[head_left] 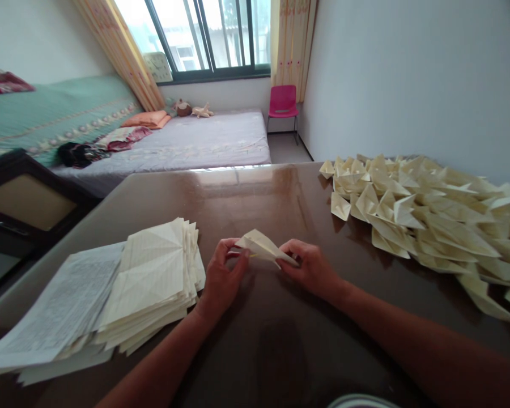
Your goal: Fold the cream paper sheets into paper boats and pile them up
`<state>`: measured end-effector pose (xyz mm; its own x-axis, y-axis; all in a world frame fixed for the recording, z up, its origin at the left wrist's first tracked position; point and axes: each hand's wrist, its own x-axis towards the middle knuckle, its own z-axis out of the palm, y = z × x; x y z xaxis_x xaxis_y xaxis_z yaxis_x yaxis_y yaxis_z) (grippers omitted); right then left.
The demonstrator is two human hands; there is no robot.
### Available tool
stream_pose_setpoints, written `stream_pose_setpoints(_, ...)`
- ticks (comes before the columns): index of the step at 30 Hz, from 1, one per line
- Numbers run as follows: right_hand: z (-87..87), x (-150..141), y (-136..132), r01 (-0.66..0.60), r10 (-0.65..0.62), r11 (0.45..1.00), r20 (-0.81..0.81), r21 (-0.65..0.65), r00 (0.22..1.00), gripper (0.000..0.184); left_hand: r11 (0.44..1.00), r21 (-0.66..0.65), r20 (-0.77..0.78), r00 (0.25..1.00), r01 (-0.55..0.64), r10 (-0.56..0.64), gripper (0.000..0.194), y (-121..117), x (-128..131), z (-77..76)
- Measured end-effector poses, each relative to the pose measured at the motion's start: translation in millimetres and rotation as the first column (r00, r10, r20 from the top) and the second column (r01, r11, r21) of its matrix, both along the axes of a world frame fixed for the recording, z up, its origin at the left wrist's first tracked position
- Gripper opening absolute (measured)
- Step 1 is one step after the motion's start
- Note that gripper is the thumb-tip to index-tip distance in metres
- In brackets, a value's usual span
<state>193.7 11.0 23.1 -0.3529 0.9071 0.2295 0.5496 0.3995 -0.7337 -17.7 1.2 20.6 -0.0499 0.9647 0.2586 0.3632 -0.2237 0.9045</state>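
Observation:
A folded cream paper boat (261,245) is held just above the brown table between my two hands. My left hand (226,269) pinches its left end between thumb and fingers. At the other end, my right hand (306,265) grips the paper, its fingers curled and the thumb below. Left of my left hand lies a stack of creased cream sheets (148,275), the top one marked with diagonal fold lines. Beyond my right hand, a large heap of folded paper boats (408,209) covers the table's right side.
Printed white sheets (63,306) lie partly under the creased stack at left. The glossy brown table (255,195) reaches toward a bed (221,139). A pink chair (283,102) stands by the far wall. A round white rim (361,401) shows at the bottom edge.

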Motion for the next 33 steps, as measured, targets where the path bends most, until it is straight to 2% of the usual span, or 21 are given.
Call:
stream_pose_setpoints(1,1.1,5,3,0.013,-0.021,0.994,0.07,0.106,0.997,0.011,0.996,0.081,-0.111,0.993,-0.03,0.039,0.022,1,-4,1.0)
stream_pose_setpoints(3,2.8,13,8,-0.027,-0.039,0.962,0.234,0.272,0.972,0.014,0.973,0.232,-0.32,0.946,0.021,0.056,0.021,3,-13,3.3)
stream_pose_setpoints(6,4.6,21,12,-0.182,0.002,0.917,0.452,0.356,0.892,0.02,0.916,0.305,-0.592,0.805,0.262,-0.033,0.019,4,-21,5.7)
stream_pose_setpoints(9,5.6,24,15,-0.337,0.116,0.896,0.581,0.288,0.805,0.02,0.866,0.176,-0.789,0.593,0.468,-0.16,0.023,4,-23,6.8)
stream_pose_setpoints(11,6.5,25,17,-0.388,0.187,0.896,0.613,0.213,0.768,0.018,0.846,0.061,-0.841,0.484,0.529,-0.242,0.025,4,-23,7.7)
stream_pose_setpoints(12,7.1,27,18,-0.393,0.212,0.902,0.609,0.18,0.764,0.018,0.842,0.019,-0.847,0.456,0.539,-0.273,0.026,3,-22,8.6)
stream_pose_setpoints(14,8.1,29,20,-0.375,0.251,0.92,0.559,0.116,0.79,0.021,0.853,-0.031,-0.835,0.456,0.521,-0.309,0.026,3,-22,10.8)
stream_pose_setpoints(17,7.3,33,23,-0.308,0.275,0.951,0.422,0.01,0.864,0.027,0.895,-0.071,-0.784,0.531,0.44,-0.323,0.027,3,-23,13.3)
stream_pose_setpoints(19,4.4,35,25,-0.242,0.246,0.969,0.357,-0.059,0.901,0.027,0.919,-0.096,-0.744,0.586,0.383,-0.321,0.031,4,-23,12.5)
stream_pose_setpoints(22,-0.5,34,27,-0.131,0.164,0.985,0.37,-0.111,0.914,0.026,0.948,-0.113,-0.725,0.627,0.298,-0.284,0.034,6,-20,7.8)
stream_pose_setpoints(27,-0.8,29,23,-0.011,0.038,0.998,0.504,-0.057,0.863,0.023,0.976,-0.111,-0.794,0.574,0.189,-0.201,0.033,7,-12,0.8)
stream_pose_setpoints(33,3.9,24,19,-0.006,0.007,1.0,0.599,-0.004,0.8,0.024,0.987,-0.121,-0.856,0.493,0.105,-0.157,0.03,7,-6,1.8)
